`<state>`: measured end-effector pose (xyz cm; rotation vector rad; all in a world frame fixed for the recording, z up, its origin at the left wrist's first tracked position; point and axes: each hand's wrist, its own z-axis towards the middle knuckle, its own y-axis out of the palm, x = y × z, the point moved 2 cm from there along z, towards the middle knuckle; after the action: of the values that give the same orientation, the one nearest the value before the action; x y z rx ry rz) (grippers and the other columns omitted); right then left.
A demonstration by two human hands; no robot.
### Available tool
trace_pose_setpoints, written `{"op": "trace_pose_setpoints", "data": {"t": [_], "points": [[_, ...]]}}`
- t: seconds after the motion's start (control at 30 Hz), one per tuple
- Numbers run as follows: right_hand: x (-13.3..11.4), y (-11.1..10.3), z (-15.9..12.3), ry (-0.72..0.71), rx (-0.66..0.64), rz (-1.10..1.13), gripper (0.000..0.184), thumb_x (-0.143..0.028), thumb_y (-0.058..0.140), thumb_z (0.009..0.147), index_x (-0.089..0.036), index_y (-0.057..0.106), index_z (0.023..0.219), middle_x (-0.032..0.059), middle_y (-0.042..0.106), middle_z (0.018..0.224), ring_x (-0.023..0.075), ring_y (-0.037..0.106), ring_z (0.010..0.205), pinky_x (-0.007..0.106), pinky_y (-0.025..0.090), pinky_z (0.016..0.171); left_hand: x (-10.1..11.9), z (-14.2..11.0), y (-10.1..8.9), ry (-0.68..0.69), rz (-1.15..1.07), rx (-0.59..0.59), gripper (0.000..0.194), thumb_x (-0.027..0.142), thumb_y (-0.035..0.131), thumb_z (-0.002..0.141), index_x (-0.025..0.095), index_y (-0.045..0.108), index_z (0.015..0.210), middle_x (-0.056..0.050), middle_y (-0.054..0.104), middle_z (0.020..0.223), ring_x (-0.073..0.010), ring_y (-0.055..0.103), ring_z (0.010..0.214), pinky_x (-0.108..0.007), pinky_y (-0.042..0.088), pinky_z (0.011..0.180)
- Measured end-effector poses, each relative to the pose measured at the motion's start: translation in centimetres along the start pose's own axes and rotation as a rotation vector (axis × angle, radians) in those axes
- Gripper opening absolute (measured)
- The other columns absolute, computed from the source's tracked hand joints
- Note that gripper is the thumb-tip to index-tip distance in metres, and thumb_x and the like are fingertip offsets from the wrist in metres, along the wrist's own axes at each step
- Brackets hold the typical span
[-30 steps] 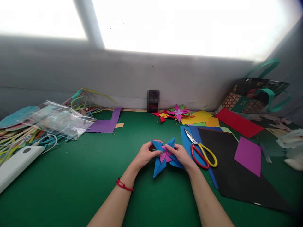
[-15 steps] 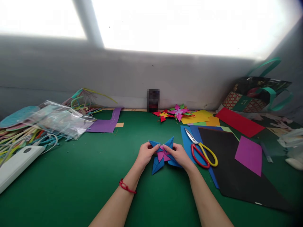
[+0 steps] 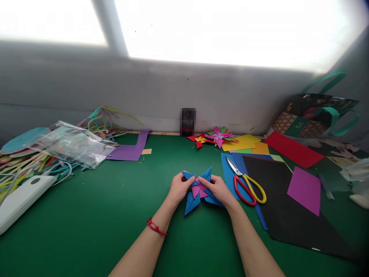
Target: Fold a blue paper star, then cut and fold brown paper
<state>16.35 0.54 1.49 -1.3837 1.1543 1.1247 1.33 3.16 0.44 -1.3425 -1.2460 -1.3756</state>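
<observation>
A folded paper star (image 3: 192, 203) with blue points and a pink centre is held between my two hands, low over the green table. My left hand (image 3: 179, 187) pinches its upper left blue point, thumb on top. On the other side my right hand (image 3: 216, 188) grips the upper right part, its thumb pressing near the pink centre. The fingers beneath the paper are hidden. To the right of my right hand lie scissors (image 3: 241, 179) with one red and one yellow handle, blades slightly apart.
Finished paper stars (image 3: 219, 135) lie at the back beside yellow paper (image 3: 242, 141). Black sheets (image 3: 276, 200) and a purple sheet (image 3: 306, 190) are on the right. A plastic bag (image 3: 83, 144), pipe cleaners and a white glue gun or power bank-like device (image 3: 27, 200) occupy the left.
Both hands keep their pinch on the paper star, with almost no movement. The whole view has shifted very slightly.
</observation>
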Motion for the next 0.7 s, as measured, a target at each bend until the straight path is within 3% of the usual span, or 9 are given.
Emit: {"op": "trace_pose_setpoints", "data": {"t": [0.17, 0.4, 0.53, 0.7], "points": [[-0.08, 0.03, -0.01, 0.019, -0.009, 0.032, 0.034, -0.046, 0.06, 0.069, -0.013, 0.064, 0.073, 0.0036, 0.061, 0.071, 0.0151, 0.053, 0.066, 0.025, 0.04, 0.059, -0.05, 0.07, -0.01, 0.018, 0.005, 0.004, 0.021, 0.033, 0.066, 0.064, 0.014, 0.057, 0.064, 0.0, 0.06, 0.062, -0.0139, 0.056, 0.061, -0.023, 0.042, 0.058], [0.11, -0.06, 0.3, 0.019, 0.048, -0.008, 0.04, -0.054, 0.056, 0.069, -0.014, 0.06, 0.066, 0.0002, 0.055, 0.061, 0.0131, 0.047, 0.058, 0.024, 0.036, 0.054, -0.04, 0.27, 0.03, -0.011, -0.009, -0.045, 0.028, 0.036, 0.068, 0.062, 0.013, 0.062, 0.078, -0.006, 0.066, 0.079, -0.0188, 0.06, 0.075, -0.028, 0.045, 0.069], [0.21, -0.42, 0.43, 0.009, 0.088, 0.012, 0.043, -0.057, 0.047, 0.074, -0.017, 0.057, 0.062, -0.0019, 0.051, 0.058, 0.0128, 0.045, 0.058, 0.024, 0.034, 0.055, -0.3, 0.49, -0.45, -0.028, -0.045, 0.031, 0.032, 0.035, 0.071, 0.059, 0.013, 0.062, 0.08, -0.006, 0.066, 0.08, -0.0198, 0.061, 0.077, -0.029, 0.046, 0.072], [-0.1, -0.31, 0.25, -0.037, 0.045, -0.044, 0.035, -0.052, 0.055, 0.07, -0.017, 0.059, 0.065, -0.0034, 0.048, 0.059, 0.0114, 0.042, 0.058, 0.023, 0.031, 0.054, -0.58, 0.72, -0.92, -0.036, -0.103, 0.057, 0.033, 0.037, 0.069, 0.063, 0.013, 0.061, 0.083, -0.008, 0.066, 0.085, -0.02, 0.061, 0.079, -0.031, 0.046, 0.073]]}}
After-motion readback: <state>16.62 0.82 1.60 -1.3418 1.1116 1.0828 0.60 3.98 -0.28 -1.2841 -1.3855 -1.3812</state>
